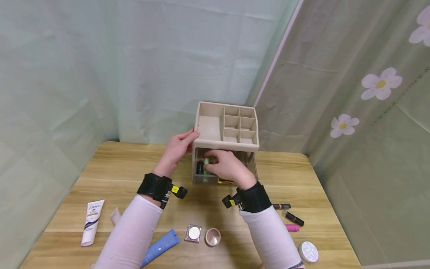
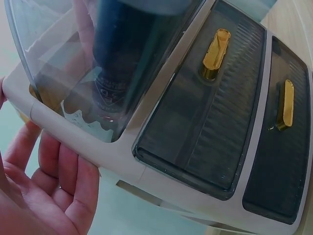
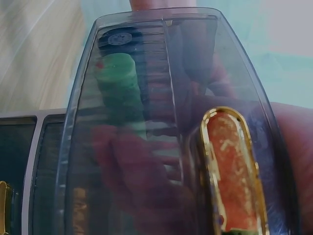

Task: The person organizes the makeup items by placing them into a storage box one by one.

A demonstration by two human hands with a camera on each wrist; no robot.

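A beige cosmetics organizer [image 1: 209, 143] stands at the back of the table, its clear top drawer [image 1: 201, 180] pulled out. My left hand [image 1: 176, 151] grips its left side, thumb at the top edge and fingers along the side wall. Inside the drawer, my right hand [image 1: 228, 166] pinches a green tube [image 1: 206, 164] between thumb and fingers. Just left of that lies a dark tube [image 1: 199, 167]. Through the drawer front, the right wrist view shows the green tube's round end and blurred fingers beside it. A gold handle [image 3: 232, 171] is on this front.
Two lower drawers [image 2: 195, 127] are closed. On the table lie a white Dove tube [image 1: 92, 223], a blue tube [image 1: 161, 246], a square compact [image 1: 193, 233], a round palette [image 1: 212, 237], a white round case [image 1: 308, 252] and several lip-product tubes [image 1: 293, 218]. Curtains hang behind.
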